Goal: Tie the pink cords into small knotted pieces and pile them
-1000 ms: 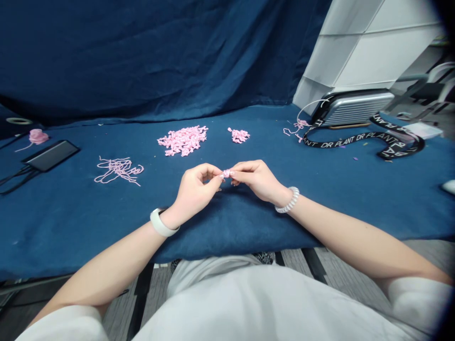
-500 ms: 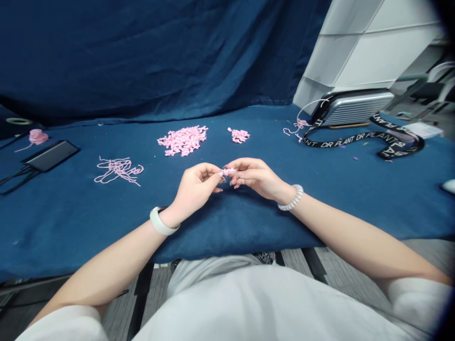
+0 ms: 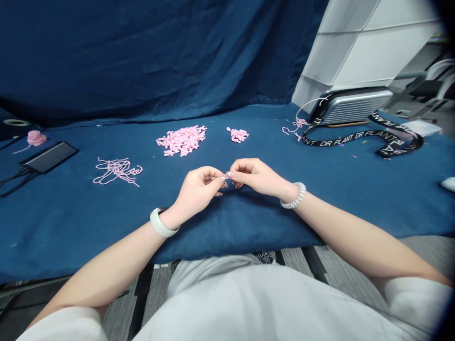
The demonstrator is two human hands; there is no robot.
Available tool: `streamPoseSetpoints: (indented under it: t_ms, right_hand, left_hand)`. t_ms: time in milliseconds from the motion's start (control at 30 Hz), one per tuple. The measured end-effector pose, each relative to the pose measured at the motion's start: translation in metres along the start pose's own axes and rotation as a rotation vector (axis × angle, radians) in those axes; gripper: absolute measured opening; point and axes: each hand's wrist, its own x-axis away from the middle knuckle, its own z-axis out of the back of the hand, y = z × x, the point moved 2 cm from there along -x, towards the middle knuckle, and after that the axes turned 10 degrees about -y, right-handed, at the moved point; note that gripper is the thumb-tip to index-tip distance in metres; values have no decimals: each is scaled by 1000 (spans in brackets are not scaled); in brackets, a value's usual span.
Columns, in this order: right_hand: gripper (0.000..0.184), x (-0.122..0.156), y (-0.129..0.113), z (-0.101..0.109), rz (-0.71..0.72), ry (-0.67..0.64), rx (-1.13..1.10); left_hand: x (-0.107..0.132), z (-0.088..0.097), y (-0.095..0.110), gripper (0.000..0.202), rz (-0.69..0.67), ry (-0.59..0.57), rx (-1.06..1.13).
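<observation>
My left hand (image 3: 202, 188) and my right hand (image 3: 256, 176) meet fingertip to fingertip above the front of the blue-covered table (image 3: 149, 227). Both pinch a small piece of pink yarn (image 3: 226, 176), mostly hidden by the fingers. Beyond the hands lies a large pile of small knotted pink yarn pieces (image 3: 182, 140). A smaller pile of the same pieces (image 3: 237, 135) sits to its right. Left of my left hand, loose pink yarn strands (image 3: 118, 171) lie in a tangle.
A ball of pink yarn (image 3: 36, 138) and a dark cabled device (image 3: 50, 157) are at the far left. On the right stand a silver ribbed case (image 3: 359, 106), a black lettered strap (image 3: 341, 141) and some pink yarn scraps (image 3: 298, 124). A blue curtain (image 3: 159, 57) hangs behind.
My right fingers have shifted their grip, thumb now pressed close against my left fingertips. Less of the pink yarn piece shows between the hands. The piles look the same.
</observation>
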Motion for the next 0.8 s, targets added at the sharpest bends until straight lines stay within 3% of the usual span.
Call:
streamPoseSetpoints:
  t_ms: [233, 433, 800]
  right_hand:
    - [27, -1, 4, 0, -29, -8, -118]
    - [33, -1, 8, -2, -90, 42, -158]
    - [33, 0, 8, 1, -71, 34, -208]
  left_hand:
    - [-1, 3, -3, 25, 45, -21, 137]
    - [-2, 3, -7, 30, -6, -83, 60]
    - [-3, 5, -7, 24, -10, -5, 76]
